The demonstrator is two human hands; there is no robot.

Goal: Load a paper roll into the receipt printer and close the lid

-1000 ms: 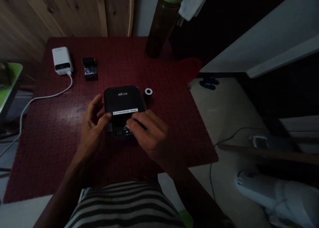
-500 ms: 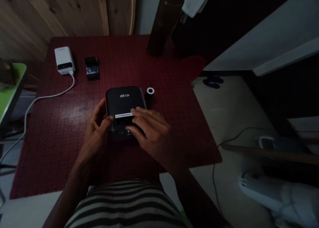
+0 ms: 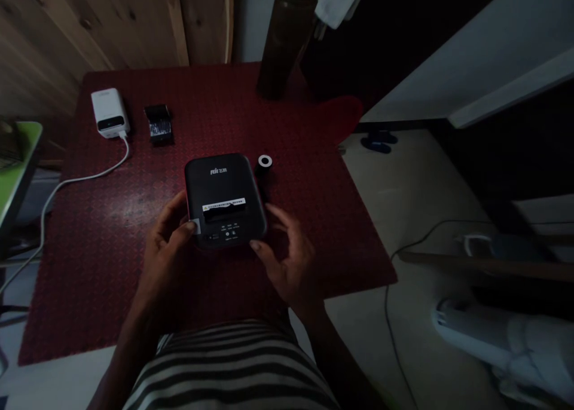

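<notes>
A black, rounded label printer (image 3: 224,186) lies on the red table mat, its top facing up. It has a slot, a white warning strip (image 3: 224,204) and small marked buttons near the front. My left hand (image 3: 168,236) holds the left side, thumb over the front left corner by a small pale patch (image 3: 194,226). Around the front right corner, my right hand (image 3: 289,254) has its thumb at the front edge and its fingers along the right side. A small black roll with a white ring-shaped end (image 3: 265,161) stands just beyond the printer's right side.
A white power bank (image 3: 110,111) with a cable (image 3: 96,174) lies at the back left. Beside it is a black, partly shiny roll (image 3: 158,125). A tall dark bottle (image 3: 287,42) with a green lid stands at the back. The red mat (image 3: 314,236) covers the table.
My right hand has moved off the printer's slot to its right side, uncovering the buttons. My left hand still holds the left side. The view has shifted slightly.
</notes>
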